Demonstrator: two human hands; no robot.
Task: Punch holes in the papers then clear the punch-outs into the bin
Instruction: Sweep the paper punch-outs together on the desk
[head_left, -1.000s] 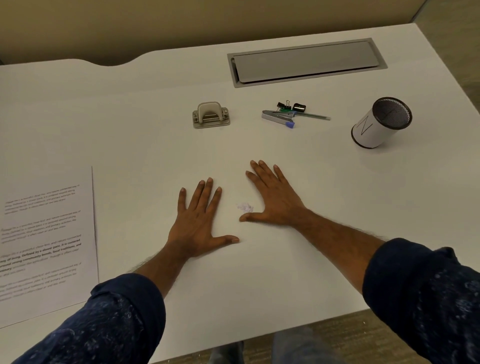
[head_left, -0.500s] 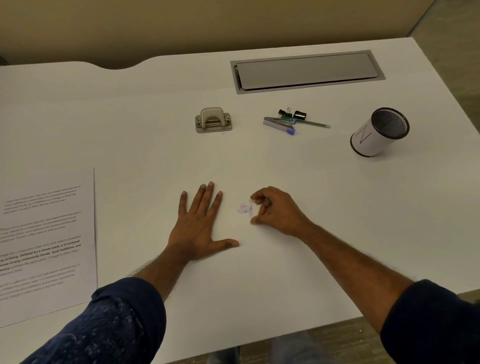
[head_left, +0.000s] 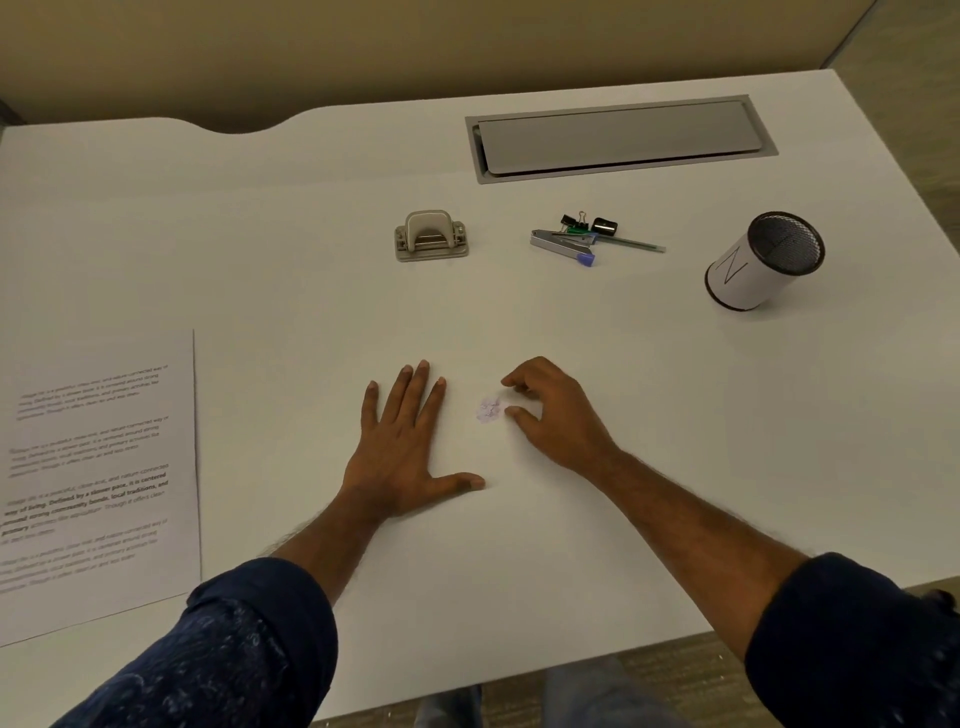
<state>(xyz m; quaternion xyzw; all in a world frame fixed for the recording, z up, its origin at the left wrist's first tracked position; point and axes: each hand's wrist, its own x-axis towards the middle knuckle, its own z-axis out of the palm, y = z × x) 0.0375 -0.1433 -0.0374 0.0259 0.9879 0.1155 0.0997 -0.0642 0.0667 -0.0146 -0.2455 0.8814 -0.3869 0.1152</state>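
Pale heap of paper punch-outs (head_left: 491, 410) lies mid-frame on white desk (head_left: 311, 260); left hand (head_left: 400, 441) flat, fingers straight; right hand (head_left: 556, 410) curled beside heap, holding nothing. Best: rake bits tight, pinch low w/o scattering, then to white-wrapped black mesh bin (head_left: 763, 265) upper right

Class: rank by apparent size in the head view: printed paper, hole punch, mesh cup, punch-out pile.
White printed paper sheet
White-wrapped black mesh cup
Grey metal hole punch
Small pale punch-out pile

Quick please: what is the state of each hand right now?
Left hand: open, flat on the table.
Right hand: curled beside the punch-outs; whether it pinches any cannot be told.
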